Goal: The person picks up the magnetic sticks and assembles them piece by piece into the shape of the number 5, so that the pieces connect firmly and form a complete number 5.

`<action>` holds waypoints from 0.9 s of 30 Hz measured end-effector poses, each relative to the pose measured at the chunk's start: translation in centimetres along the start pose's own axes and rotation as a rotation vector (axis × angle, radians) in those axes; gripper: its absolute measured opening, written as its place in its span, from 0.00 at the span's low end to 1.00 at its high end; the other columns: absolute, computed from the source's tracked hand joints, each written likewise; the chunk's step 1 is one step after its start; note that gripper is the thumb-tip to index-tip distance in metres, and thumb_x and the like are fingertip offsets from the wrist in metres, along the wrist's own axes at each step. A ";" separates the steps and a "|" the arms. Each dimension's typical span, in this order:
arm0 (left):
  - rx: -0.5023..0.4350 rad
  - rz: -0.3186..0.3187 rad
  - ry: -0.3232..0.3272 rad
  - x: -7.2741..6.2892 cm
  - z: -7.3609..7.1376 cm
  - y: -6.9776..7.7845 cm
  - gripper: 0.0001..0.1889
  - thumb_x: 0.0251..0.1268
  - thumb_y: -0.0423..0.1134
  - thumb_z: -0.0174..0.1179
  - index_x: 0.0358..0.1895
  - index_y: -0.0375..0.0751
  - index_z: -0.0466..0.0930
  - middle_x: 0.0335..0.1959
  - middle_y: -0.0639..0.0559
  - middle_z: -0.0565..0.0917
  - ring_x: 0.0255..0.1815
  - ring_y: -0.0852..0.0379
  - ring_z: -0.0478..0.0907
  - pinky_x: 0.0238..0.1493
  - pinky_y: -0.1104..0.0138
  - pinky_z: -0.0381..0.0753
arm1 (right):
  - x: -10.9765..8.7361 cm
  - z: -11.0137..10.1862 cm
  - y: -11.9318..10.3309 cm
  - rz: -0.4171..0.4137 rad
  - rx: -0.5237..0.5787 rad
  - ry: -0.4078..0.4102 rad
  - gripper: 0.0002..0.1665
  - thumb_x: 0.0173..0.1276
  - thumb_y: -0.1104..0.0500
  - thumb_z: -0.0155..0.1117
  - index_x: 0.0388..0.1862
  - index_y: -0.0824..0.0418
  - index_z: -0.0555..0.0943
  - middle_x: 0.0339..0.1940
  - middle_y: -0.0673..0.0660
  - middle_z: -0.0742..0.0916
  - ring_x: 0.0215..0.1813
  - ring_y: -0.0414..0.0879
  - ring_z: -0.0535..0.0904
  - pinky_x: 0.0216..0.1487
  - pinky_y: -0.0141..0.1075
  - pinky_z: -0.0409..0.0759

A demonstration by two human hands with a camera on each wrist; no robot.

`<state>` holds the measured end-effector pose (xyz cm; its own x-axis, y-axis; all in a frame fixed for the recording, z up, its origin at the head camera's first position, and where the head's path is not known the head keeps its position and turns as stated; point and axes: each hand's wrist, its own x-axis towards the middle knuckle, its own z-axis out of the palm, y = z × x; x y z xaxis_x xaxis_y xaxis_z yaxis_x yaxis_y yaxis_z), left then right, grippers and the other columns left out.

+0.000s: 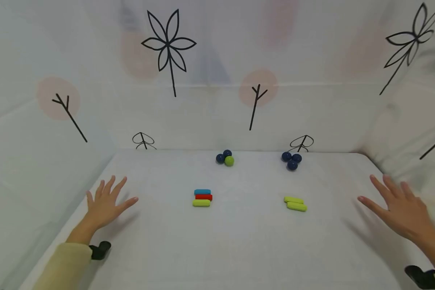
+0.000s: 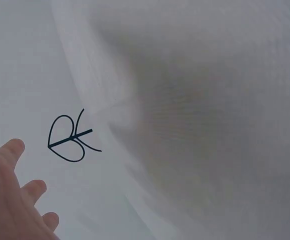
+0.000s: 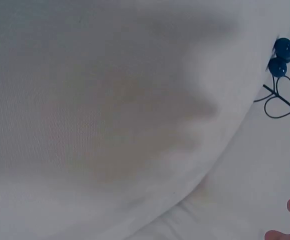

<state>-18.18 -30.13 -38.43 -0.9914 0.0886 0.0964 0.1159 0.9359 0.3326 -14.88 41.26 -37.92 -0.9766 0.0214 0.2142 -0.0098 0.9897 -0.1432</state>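
My left hand (image 1: 104, 205) hovers over the left side of the white table with its fingers spread, holding nothing. On the far right, my right hand (image 1: 406, 209) is likewise spread above the table's edge and holds nothing. Left of centre lie a blue stick (image 1: 202, 192), a red stick (image 1: 204, 197) and a yellow-green stick (image 1: 201, 203), side by side. Two more yellow-green sticks (image 1: 296, 206) lie together, right of centre. Farther back, two dark blue balls (image 1: 220, 158) touch a green ball (image 1: 229, 161). Three dark blue balls (image 1: 292, 165) cluster at the back right.
A white table (image 1: 239, 241) carries everything. Behind it hangs a pale cloth backdrop (image 1: 210, 117) with drawn flowers and twigs, and similar cloth walls stand on both sides. Dark wrist straps (image 1: 100, 250) show below the hands.
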 end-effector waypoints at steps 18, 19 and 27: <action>-0.198 0.041 0.067 1.2 0.7 1.1 0.44 0.61 0.58 0.57 0.73 0.38 0.48 0.71 0.31 0.48 0.70 0.31 0.39 0.58 0.32 0.43 | 1.1 0.6 -2.1 -0.144 0.254 0.045 0.46 0.67 0.47 0.57 0.73 0.66 0.48 0.70 0.74 0.51 0.71 0.68 0.35 0.62 0.64 0.31; -0.212 0.042 0.069 1.3 0.8 1.2 0.44 0.61 0.58 0.57 0.73 0.38 0.48 0.71 0.32 0.48 0.70 0.31 0.39 0.58 0.32 0.44 | 1.2 0.6 -2.3 -0.144 0.259 0.047 0.46 0.67 0.47 0.57 0.73 0.66 0.48 0.71 0.74 0.51 0.71 0.68 0.36 0.62 0.64 0.31; -0.281 0.028 0.068 1.8 1.3 1.8 0.44 0.61 0.57 0.58 0.73 0.39 0.49 0.72 0.34 0.48 0.71 0.34 0.41 0.59 0.34 0.48 | 1.9 0.8 -3.6 -0.139 0.285 0.072 0.45 0.66 0.47 0.59 0.71 0.70 0.53 0.69 0.76 0.55 0.69 0.71 0.42 0.63 0.64 0.37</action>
<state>-19.81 -27.84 -38.91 -0.9823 0.0816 0.1688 0.1653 0.8017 0.5745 -16.85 37.57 -37.80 -0.9440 -0.0913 0.3169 -0.2119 0.9044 -0.3704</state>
